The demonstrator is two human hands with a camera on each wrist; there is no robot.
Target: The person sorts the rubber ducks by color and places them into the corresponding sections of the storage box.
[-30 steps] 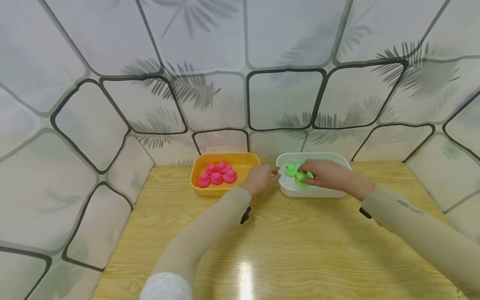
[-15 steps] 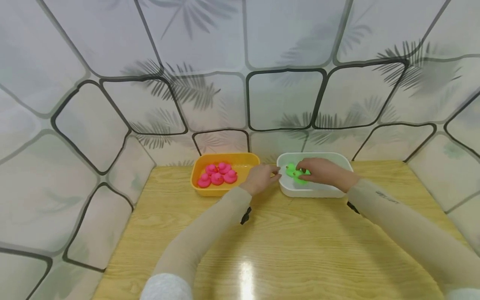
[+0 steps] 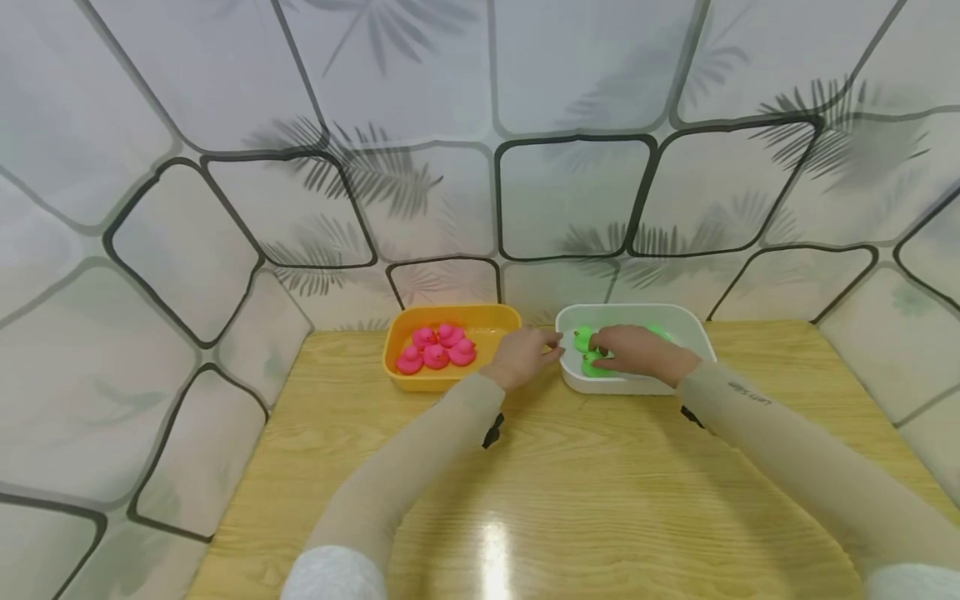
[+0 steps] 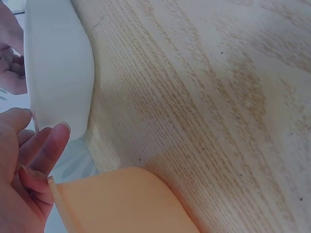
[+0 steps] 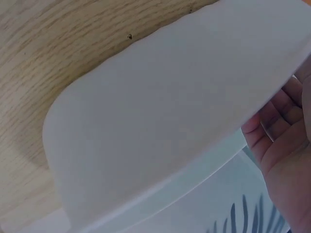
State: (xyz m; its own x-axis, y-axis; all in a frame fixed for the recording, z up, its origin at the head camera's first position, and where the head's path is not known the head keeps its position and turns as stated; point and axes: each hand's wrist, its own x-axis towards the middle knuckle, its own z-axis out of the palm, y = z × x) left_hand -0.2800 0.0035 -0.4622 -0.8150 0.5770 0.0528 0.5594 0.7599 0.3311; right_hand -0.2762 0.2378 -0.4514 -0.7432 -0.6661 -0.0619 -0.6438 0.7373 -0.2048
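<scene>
My left hand (image 3: pixel 520 358) pinches the near-left end of the white tub (image 4: pixel 60 63) at its rim, thumb on one side and fingers on the other. Inside the tub, my right hand (image 3: pixel 637 350) has its thumb and fingers around a green rubber duck (image 3: pixel 591 367). Beside it sits another green duck (image 3: pixel 582 337), close to the fingertips. Some more green (image 3: pixel 660 332) shows behind the right hand. From the right wrist, the tub's wall hides the right fingertips and the ducks.
An orange tub (image 3: pixel 489 333) with several pink rubber ducks (image 3: pixel 436 357) stands left of the white one, under the left wrist. Both tubs are on a wooden table (image 3: pixel 570 483), close to a patterned back wall (image 3: pixel 570 200).
My right hand has shifted slightly left and down inside the tub, and the nearer green duck has moved left with it. Green now shows behind the hand. The left hand keeps its place.
</scene>
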